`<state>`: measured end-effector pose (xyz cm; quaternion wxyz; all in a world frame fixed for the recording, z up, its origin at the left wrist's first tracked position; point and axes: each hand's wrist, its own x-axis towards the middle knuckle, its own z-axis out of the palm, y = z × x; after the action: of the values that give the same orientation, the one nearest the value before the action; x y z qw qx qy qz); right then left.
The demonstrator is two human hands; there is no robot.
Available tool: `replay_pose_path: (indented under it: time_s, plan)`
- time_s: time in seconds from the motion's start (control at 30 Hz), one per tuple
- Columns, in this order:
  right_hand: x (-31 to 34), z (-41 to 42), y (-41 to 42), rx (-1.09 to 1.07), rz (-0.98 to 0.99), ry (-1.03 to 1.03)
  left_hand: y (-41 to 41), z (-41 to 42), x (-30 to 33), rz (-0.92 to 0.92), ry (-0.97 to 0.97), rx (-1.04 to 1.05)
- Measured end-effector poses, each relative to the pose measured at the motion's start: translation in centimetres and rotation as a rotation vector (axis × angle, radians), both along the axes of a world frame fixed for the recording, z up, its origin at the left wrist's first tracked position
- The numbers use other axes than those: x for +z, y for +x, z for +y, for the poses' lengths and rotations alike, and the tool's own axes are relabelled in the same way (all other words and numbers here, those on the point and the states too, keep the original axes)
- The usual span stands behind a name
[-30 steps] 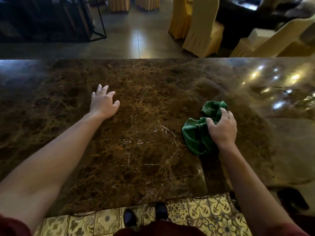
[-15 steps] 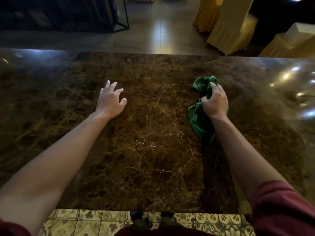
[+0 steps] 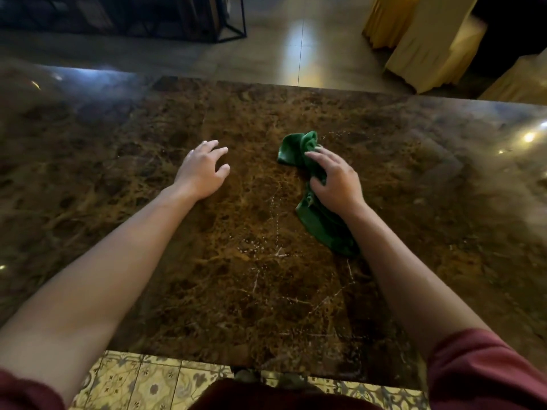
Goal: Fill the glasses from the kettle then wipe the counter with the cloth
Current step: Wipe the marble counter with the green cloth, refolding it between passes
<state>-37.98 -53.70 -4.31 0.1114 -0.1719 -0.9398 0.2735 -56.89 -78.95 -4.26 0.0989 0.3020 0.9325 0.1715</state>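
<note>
A crumpled green cloth (image 3: 318, 220) lies on the brown marble counter (image 3: 148, 202), a little right of centre. My right hand (image 3: 336, 182) presses on top of the cloth and grips it, with cloth showing beyond the fingertips and under the wrist. My left hand (image 3: 204, 170) rests flat on the counter to the left of the cloth, fingers spread, holding nothing. Small water droplets dot the counter between my two arms. No glasses or kettle are in view.
Beyond the counter's far edge is a shiny tiled floor with chairs in yellow covers (image 3: 429, 45) at the back right and a dark metal-framed stand (image 3: 183, 22) at the back left. Patterned floor tiles (image 3: 154, 383) show below the near edge.
My right hand has slid the cloth away from me and then leftward, closer to the left hand. The left hand stayed on the counter. The camera view shifted.
</note>
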Motion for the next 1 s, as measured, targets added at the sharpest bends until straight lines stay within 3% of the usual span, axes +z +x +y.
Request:
replay_pose_path:
  time_s: [0.4,0.7,0.8,0.87,0.93,1.0]
  plan:
    - [0.2,-7.1,6.3,0.363,0.002,-0.038,0.2,0.1,0.3,-0.012,-0.042,0.0]
    - [0.2,-12.1,13.4,0.439,0.034,-0.104,1.9,0.5,0.0,0.049,-0.116,0.009]
    - [1.3,-10.4,14.4,0.236,0.151,-0.229,2.7,0.0,0.2,0.094,-0.085,-0.026]
    - [2.1,-7.5,15.1,0.017,0.225,-0.184,3.1,-1.0,0.5,0.092,-0.06,-0.05]
    - [2.3,-4.4,15.7,-0.173,0.178,-0.065,3.4,-2.2,0.5,0.078,-0.089,-0.075]
    - [1.5,-3.0,16.0,-0.308,0.0,0.042,3.9,-3.0,0.3,0.052,-0.185,-0.105]
